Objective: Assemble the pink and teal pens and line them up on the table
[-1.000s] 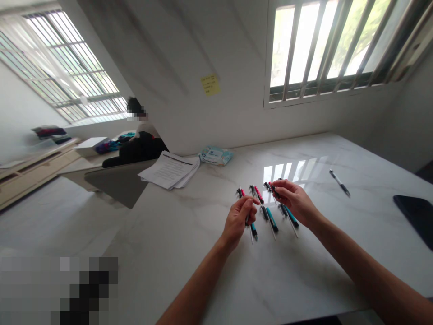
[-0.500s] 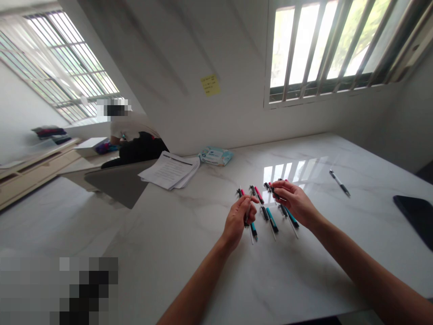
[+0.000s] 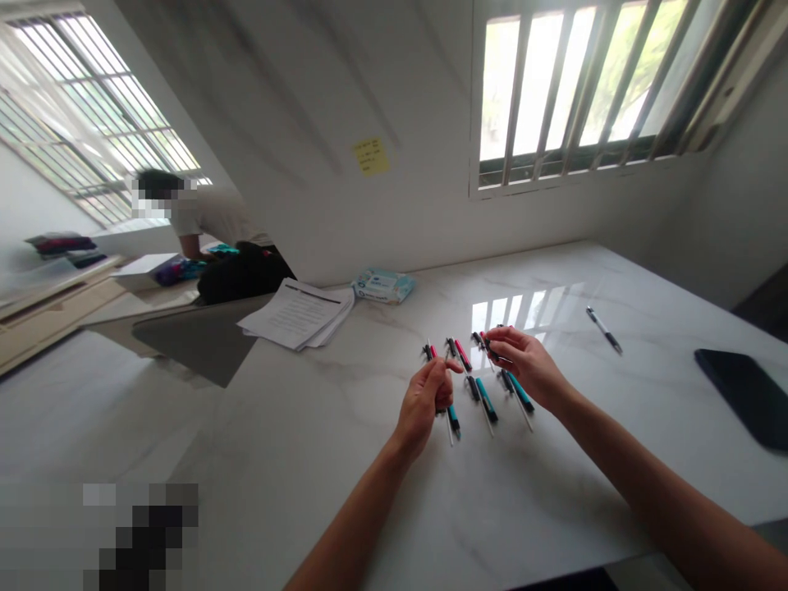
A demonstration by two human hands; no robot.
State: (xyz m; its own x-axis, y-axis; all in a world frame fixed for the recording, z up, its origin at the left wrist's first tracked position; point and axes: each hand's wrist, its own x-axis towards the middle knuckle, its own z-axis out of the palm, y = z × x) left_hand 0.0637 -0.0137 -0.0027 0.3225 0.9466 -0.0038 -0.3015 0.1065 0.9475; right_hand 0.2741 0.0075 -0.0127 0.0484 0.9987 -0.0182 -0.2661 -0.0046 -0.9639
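Observation:
Disassembled pens lie in two rows on the white marbled table (image 3: 345,492). The far row has pink barrels (image 3: 463,355); the near row has teal barrels (image 3: 486,400), with black pieces and white refills (image 3: 523,410) alongside. Over the left end of the rows, my left hand (image 3: 424,402) is closed around a thin pen part, mostly hidden by the fingers, its index finger pointing right. My right hand (image 3: 523,361) pinches a small dark pen part (image 3: 491,346) between thumb and fingertips, above the right end of the far row. The two hands are apart.
A black-and-white pen (image 3: 604,330) and a dark phone-like slab (image 3: 742,398) lie to the right. Papers (image 3: 295,316) and a wipes pack (image 3: 382,286) sit near the wall, below a yellow note (image 3: 371,157). A person (image 3: 215,217) sits beyond, at left.
The whole scene has shifted left in view as my head turned slightly. Both hands keep nearly the same grip and place over the pens. The person at left has leaned forward.

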